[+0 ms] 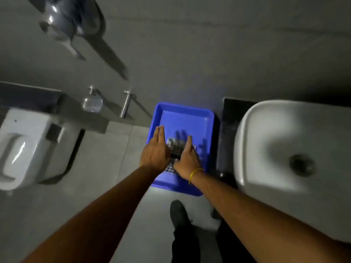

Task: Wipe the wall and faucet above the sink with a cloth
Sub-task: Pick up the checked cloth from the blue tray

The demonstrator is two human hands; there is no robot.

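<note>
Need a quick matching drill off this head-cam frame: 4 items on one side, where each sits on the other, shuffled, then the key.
Items
1. checked cloth
2. blue tray
3. white sink
4. toilet

Places
A. far left of the frame
B. on the floor between the ledge and the sink counter
C. right of the tray, drain visible
D. in the tray, between the left hand and the right hand

Pairs: 1-D, 2-B, 3-C, 4-A
</note>
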